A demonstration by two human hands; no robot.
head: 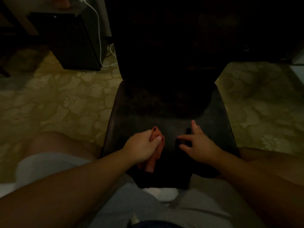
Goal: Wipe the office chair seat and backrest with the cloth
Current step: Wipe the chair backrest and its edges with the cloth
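The dark office chair seat (pixel 215 112) fills the middle of the dim head view, and its backrest (pixel 164 38) rises black behind it. My left hand (pixel 141 148) is closed around a pink-orange cloth (pixel 158 137), bunched and hanging down over the front part of the seat. My right hand (pixel 197 143) hovers just to the right of it with fingers spread, empty, low over the seat surface. Whether the fingertips touch the seat cannot be told.
A patterned beige floor (pixel 57 99) surrounds the chair. A black cabinet (pixel 72 41) stands at the back left with a white cable (pixel 99 38) trailing down beside it. My knees and light shorts (pixel 49 167) frame the chair's front edge.
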